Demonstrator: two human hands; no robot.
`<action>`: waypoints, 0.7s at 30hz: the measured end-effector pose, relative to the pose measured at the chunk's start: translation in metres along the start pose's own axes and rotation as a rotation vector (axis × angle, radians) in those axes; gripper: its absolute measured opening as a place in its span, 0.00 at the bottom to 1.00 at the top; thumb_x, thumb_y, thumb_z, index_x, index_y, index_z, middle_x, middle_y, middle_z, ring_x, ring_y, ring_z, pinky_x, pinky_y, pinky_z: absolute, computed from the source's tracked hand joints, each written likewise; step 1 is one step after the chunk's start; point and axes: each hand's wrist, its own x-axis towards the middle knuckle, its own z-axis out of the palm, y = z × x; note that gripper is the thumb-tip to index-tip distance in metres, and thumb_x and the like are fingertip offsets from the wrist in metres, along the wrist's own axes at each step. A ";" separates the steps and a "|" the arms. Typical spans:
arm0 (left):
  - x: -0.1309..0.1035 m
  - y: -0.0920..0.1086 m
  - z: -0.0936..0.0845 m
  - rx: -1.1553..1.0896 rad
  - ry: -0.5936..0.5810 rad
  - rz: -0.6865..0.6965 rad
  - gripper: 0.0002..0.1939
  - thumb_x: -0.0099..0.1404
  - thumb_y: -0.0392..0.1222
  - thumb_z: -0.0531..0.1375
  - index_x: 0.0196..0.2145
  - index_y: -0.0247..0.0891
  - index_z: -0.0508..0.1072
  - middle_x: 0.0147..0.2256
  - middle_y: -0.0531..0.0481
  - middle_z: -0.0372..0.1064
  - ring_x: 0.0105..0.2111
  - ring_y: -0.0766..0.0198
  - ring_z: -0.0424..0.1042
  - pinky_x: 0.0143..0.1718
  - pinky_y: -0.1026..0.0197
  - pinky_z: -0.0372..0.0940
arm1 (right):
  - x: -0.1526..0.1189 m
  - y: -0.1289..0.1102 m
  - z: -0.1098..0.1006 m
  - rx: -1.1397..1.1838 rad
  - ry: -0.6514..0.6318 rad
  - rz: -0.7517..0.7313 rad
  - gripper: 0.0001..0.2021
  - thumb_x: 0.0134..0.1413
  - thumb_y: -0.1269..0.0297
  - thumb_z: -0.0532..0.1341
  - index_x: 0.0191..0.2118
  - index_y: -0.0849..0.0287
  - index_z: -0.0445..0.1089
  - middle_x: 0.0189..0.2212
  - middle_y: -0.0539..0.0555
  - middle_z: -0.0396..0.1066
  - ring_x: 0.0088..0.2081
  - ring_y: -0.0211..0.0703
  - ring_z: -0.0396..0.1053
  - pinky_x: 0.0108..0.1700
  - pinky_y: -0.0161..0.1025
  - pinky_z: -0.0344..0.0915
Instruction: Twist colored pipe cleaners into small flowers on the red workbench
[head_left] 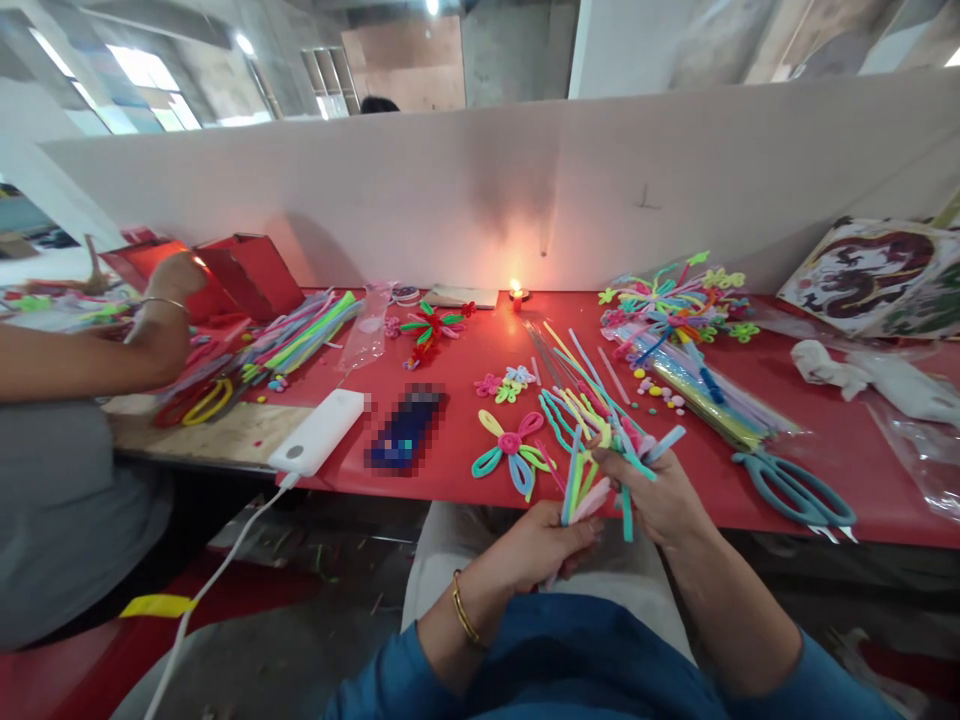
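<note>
My left hand (551, 545) is closed around the lower ends of a bundle of pipe cleaners (576, 485) in blue, yellow and pink. Just above it, my right hand (652, 490) is closed on more coloured pipe cleaners (630, 445), some sticking out past its fingers. Both bunches overlap in front of the table edge, so I cannot tell exactly where one ends. A pipe-cleaner flower (510, 443) with pink, yellow, teal and blue loops lies left of my hands. Smaller looped flowers (506, 384) rest behind it.
A lit candle (516, 293) burns at the back by the white partition (420, 200). Blue-handled scissors (799, 490) lie right, near more pipe cleaners (720, 385). A phone (409, 428) and a corded white power bank (319, 432) sit left. A co-worker's arm (97, 355) reaches in there.
</note>
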 end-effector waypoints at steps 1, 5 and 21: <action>0.000 -0.001 -0.001 0.028 -0.016 0.008 0.19 0.50 0.56 0.60 0.21 0.36 0.64 0.13 0.60 0.52 0.12 0.75 0.49 0.14 0.68 0.44 | 0.002 -0.001 -0.001 -0.012 0.025 -0.033 0.13 0.28 0.60 0.71 0.21 0.61 0.70 0.12 0.43 0.58 0.16 0.28 0.53 0.18 0.30 0.50; 0.002 -0.004 -0.004 0.098 -0.036 0.020 0.20 0.53 0.58 0.57 0.22 0.37 0.64 0.13 0.61 0.51 0.12 0.75 0.48 0.13 0.68 0.43 | 0.008 -0.003 -0.008 0.097 0.111 -0.093 0.14 0.31 0.58 0.70 0.19 0.61 0.68 0.12 0.44 0.59 0.16 0.29 0.55 0.17 0.29 0.52; 0.011 0.010 -0.003 -0.198 0.174 0.185 0.19 0.52 0.54 0.60 0.20 0.37 0.58 0.14 0.61 0.50 0.15 0.75 0.49 0.16 0.68 0.46 | 0.008 0.006 -0.013 0.366 0.215 0.038 0.16 0.24 0.62 0.73 0.25 0.58 0.70 0.26 0.48 0.73 0.27 0.37 0.70 0.24 0.32 0.67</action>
